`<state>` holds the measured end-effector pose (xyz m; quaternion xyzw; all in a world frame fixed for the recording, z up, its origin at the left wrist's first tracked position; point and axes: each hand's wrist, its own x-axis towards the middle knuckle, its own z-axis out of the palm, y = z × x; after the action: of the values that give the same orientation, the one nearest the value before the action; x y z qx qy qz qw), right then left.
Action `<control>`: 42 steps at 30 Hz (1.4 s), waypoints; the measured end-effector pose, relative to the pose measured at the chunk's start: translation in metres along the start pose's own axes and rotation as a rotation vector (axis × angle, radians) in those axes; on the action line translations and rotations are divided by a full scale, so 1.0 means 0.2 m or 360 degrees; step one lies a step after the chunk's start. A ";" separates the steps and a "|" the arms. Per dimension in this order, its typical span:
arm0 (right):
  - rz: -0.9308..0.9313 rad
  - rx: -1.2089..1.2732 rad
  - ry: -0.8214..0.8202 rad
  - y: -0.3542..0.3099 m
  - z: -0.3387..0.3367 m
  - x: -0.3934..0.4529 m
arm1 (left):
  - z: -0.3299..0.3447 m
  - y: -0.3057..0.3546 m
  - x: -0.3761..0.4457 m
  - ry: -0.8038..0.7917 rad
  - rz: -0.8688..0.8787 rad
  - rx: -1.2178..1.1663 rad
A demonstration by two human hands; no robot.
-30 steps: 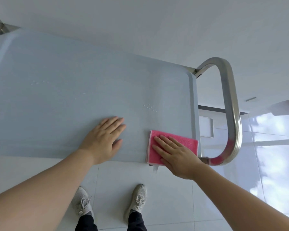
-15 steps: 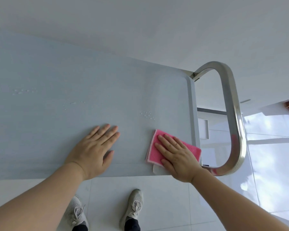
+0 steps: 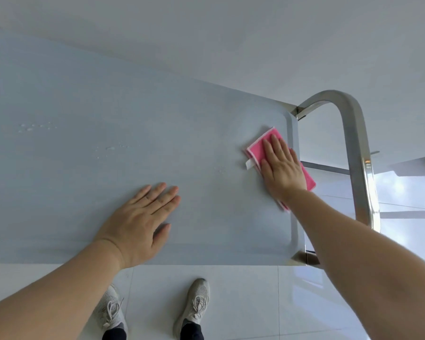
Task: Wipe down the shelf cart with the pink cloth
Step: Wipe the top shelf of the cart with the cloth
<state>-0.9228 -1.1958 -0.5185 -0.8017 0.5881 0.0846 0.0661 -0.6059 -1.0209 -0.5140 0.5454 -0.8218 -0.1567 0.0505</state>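
The shelf cart's pale grey top (image 3: 123,99) fills most of the head view. A folded pink cloth (image 3: 259,148) with a white tag lies against the top's raised right rim, one corner hanging over it. My right hand (image 3: 281,168) presses flat on the cloth, fingers pointing away from me. My left hand (image 3: 142,222) rests palm down on the bare top near the front edge, fingers spread, holding nothing. Small water droplets (image 3: 35,127) sit on the left part of the surface, and more droplets (image 3: 111,149) toward the middle.
A curved steel handle (image 3: 356,153) loops off the cart's right end. White wall runs behind the cart. Glossy white floor tiles (image 3: 243,303) lie below, with my two grey sneakers (image 3: 194,305) just under the front edge.
My right hand has slid the pink cloth away from me along the right rim, from the front corner to the middle of that edge. My left hand stays flat on the top.
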 end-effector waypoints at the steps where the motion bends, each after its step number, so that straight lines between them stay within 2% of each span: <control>1: 0.0026 -0.0003 0.0015 0.01 -0.01 0.06 | 0.00 0.00 0.00 0.0004 0.0002 -0.0003; 8: 0.0147 0.0022 0.0052 0.03 -0.07 0.42 | 0.01 -0.01 0.01 0.0044 0.0021 -0.0004; 14: 0.0135 0.0069 0.0040 0.01 -0.07 0.47 | 0.01 -0.01 0.02 0.0052 0.0006 0.0003; 24: -0.0296 0.0013 -0.0039 -0.29 0.01 0.06 | -0.02 0.00 0.03 -0.0024 -0.0054 0.0029; 35: -0.0517 0.0005 -0.0281 -0.61 0.10 -0.61 | -0.02 0.00 0.03 -0.0049 -0.0052 -0.0020; 42: -0.0800 -0.0109 -0.0307 -0.55 0.08 -0.65 | -0.05 0.01 0.03 0.0039 -0.0058 -0.0163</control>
<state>-0.8562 -1.0379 -0.5048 -0.9125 0.3583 0.1613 0.1138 -0.6079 -1.0268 -0.5052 0.5588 -0.8021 -0.1927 0.0856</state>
